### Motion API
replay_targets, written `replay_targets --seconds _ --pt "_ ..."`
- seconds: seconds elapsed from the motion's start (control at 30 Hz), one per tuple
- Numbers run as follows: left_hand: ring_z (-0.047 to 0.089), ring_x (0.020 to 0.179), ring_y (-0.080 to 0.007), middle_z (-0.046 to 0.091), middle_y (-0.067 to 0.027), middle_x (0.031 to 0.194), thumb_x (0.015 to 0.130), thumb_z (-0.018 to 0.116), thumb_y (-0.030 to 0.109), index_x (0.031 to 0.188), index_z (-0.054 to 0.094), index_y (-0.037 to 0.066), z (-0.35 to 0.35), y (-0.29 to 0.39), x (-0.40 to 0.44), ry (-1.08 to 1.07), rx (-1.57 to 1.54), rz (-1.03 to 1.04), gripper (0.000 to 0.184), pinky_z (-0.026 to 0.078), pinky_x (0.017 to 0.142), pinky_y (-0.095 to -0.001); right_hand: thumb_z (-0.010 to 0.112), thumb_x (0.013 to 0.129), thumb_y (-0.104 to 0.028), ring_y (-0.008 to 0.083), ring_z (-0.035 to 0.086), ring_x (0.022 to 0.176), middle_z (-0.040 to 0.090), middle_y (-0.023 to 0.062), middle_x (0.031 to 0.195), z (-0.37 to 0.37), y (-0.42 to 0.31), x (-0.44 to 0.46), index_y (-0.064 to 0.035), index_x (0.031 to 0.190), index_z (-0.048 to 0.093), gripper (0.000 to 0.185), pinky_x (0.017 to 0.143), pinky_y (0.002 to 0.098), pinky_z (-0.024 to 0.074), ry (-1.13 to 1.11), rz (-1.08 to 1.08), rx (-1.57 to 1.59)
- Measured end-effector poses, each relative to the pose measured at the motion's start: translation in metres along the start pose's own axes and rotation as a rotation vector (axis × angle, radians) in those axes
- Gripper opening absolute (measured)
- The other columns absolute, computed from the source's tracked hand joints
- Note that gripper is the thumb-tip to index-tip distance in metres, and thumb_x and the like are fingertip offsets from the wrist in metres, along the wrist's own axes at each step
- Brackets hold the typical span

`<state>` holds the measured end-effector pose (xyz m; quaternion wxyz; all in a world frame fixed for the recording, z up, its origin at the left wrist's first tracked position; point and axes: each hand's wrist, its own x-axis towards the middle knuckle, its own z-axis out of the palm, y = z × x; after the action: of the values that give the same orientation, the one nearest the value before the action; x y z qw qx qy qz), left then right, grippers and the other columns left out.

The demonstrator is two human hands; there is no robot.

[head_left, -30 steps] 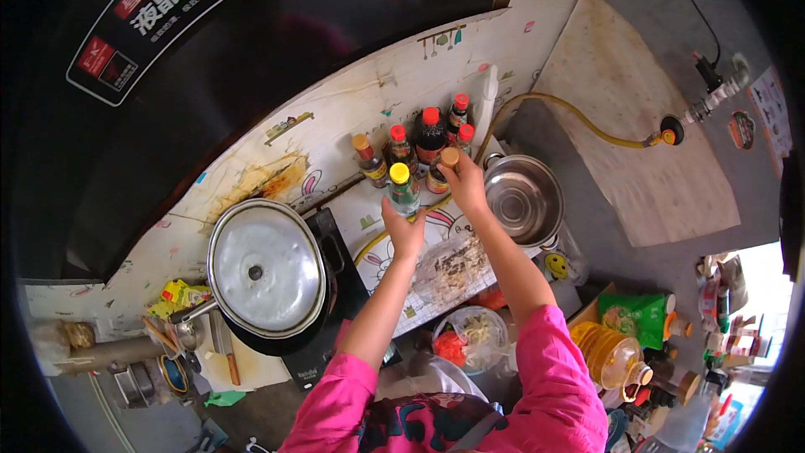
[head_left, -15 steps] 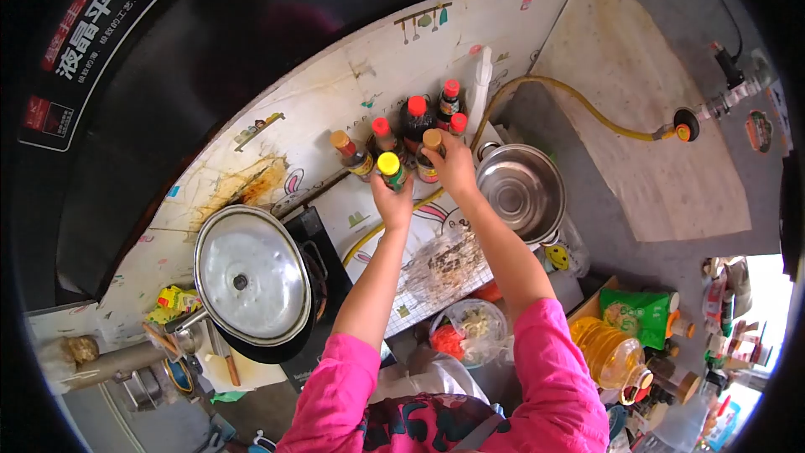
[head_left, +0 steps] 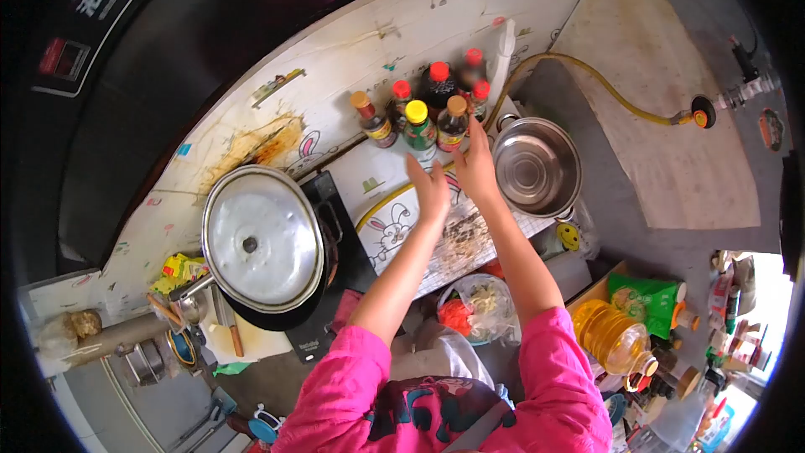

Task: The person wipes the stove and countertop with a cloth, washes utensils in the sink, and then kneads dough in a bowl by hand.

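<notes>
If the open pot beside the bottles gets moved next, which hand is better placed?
Probably the right hand: it is next to the open pot, its fingers by the brown-capped bottle. The left hand is farther from the pot, with the right one in between.

Bright pink sleeves (head_left: 558,377) end near the elbows, at seven and five o'clock. A dark print (head_left: 419,411) and grey strap (head_left: 480,429) show toward six.

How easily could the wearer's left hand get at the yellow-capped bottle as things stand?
Easily, it seems, so probably yes: the left hand looks empty and is right by the near side of the yellow-capped bottle. Brown-capped bottles flank it, but nothing visible blocks its front.
</notes>
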<state>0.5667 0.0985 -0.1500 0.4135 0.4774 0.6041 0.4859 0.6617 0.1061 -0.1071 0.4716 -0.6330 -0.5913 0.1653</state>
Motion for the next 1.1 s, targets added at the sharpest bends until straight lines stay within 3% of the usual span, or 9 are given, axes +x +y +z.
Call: replay_targets --seconds 0.1,0.2,0.3,0.37,0.5,0.57,0.7,0.8,1.1 --pt "0.012 0.139 -0.0354 0.013 -0.028 0.148 0.099 0.031 0.039 0.141 0.011 -0.011 -0.03 -0.007 -0.072 -0.245 -0.199 -0.039 0.068 0.011 0.113 -0.0383 0.056 0.078 0.005 0.0414 0.039 0.125 0.04 0.0247 0.135 -0.006 -0.032 -0.051 0.0026 0.135 0.033 0.061 0.104 0.0407 0.0336 -0.022 0.051 0.064" --pt "0.011 0.139 -0.0368 0.011 -0.0286 0.148 0.099 0.025 0.04 0.141 0.01 -0.01 -0.085 -0.022 -0.136 -0.45 0.015 0.055 0.067 0.009 0.114 -0.0393 0.051 0.079 0.006 0.0417 0.039 0.124 0.041 0.0236 0.134 0.001 -0.038 -0.114 0.0012 0.13 0.041 0.053 0.103 0.0413 0.035 -0.094 0.057 0.045" --pt "0.019 0.135 -0.0446 0.021 -0.0308 0.143 0.091 0.047 0.02 0.138 0.019 -0.01 -0.156 -0.029 -0.179 -0.542 0.372 0.496 0.063 0.018 0.111 -0.0475 0.048 0.077 0.007 0.0414 0.041 0.122 0.043 0.0227 0.133 0.006 -0.067 -0.173 0.0015 0.122 0.049 0.045 0.102 0.0422 0.0363 -0.197 0.095 0.031" --pt "0.019 0.135 -0.0446 0.02 -0.0276 0.145 0.084 0.054 0.008 0.139 0.021 -0.008 -0.204 -0.026 -0.197 -0.607 0.581 0.46 0.066 0.021 0.109 -0.0499 0.047 0.076 0.007 0.0414 0.044 0.119 0.045 0.0223 0.129 0.018 -0.078 -0.212 0.0004 0.117 0.053 0.042 0.101 0.043 0.0379 -0.291 0.062 0.023" --pt "0.022 0.136 -0.0409 0.024 -0.0265 0.145 0.082 0.055 0.013 0.136 0.028 -0.009 -0.275 -0.039 -0.216 -0.488 0.916 0.389 0.065 0.019 0.109 -0.053 0.054 0.069 0.007 0.0378 0.046 0.12 0.05 0.0203 0.125 0.048 -0.111 -0.264 -0.002 0.112 0.058 0.044 0.1 0.0429 0.0395 -0.472 -0.174 0.065" --pt "0.022 0.137 -0.039 0.026 -0.0249 0.145 0.081 0.054 0.015 0.136 0.029 -0.008 -0.293 -0.047 -0.219 -0.402 1.012 0.263 0.065 0.016 0.11 -0.0542 0.058 0.073 -0.008 0.0337 0.045 0.122 0.049 0.0177 0.129 0.061 -0.127 -0.276 -0.0028 0.116 0.057 0.043 0.1 0.0449 0.0389 -0.569 -0.307 0.07" --pt "0.021 0.137 -0.0377 0.028 -0.026 0.144 0.084 0.05 0.019 0.139 0.026 -0.008 -0.308 -0.076 -0.22 -0.635 1.201 0.187 0.066 0.014 0.112 -0.0495 0.047 0.084 -0.02 0.0276 0.03 0.135 0.038 0.0152 0.142 0.089 -0.125 -0.313 -0.0009 0.135 0.04 0.055 0.112 0.0424 0.0207 -0.853 -0.493 -0.229" --pt "0.02 0.138 -0.0382 0.026 -0.0267 0.145 0.084 0.048 0.019 0.14 0.024 -0.008 -0.306 -0.084 -0.221 -0.586 1.174 0.208 0.066 0.014 0.113 -0.047 0.04 0.088 -0.021 0.026 0.027 0.137 0.035 0.0152 0.144 0.096 -0.114 -0.323 0.0009 0.14 0.03 0.057 0.113 0.0413 0.0183 -0.835 -0.584 -0.402" --pt "0.019 0.137 -0.04 0.026 -0.029 0.144 0.083 0.05 0.013 0.139 0.024 -0.011 -0.263 -0.09 -0.17 -0.5 1.07 0.43 0.066 0.015 0.114 -0.0419 0.036 0.09 -0.02 0.0238 0.023 0.139 0.029 0.0102 0.148 0.103 -0.09 -0.28 -0.0045 0.142 0.028 0.055 0.114 0.0389 0.0159 -0.752 -0.362 -0.479"
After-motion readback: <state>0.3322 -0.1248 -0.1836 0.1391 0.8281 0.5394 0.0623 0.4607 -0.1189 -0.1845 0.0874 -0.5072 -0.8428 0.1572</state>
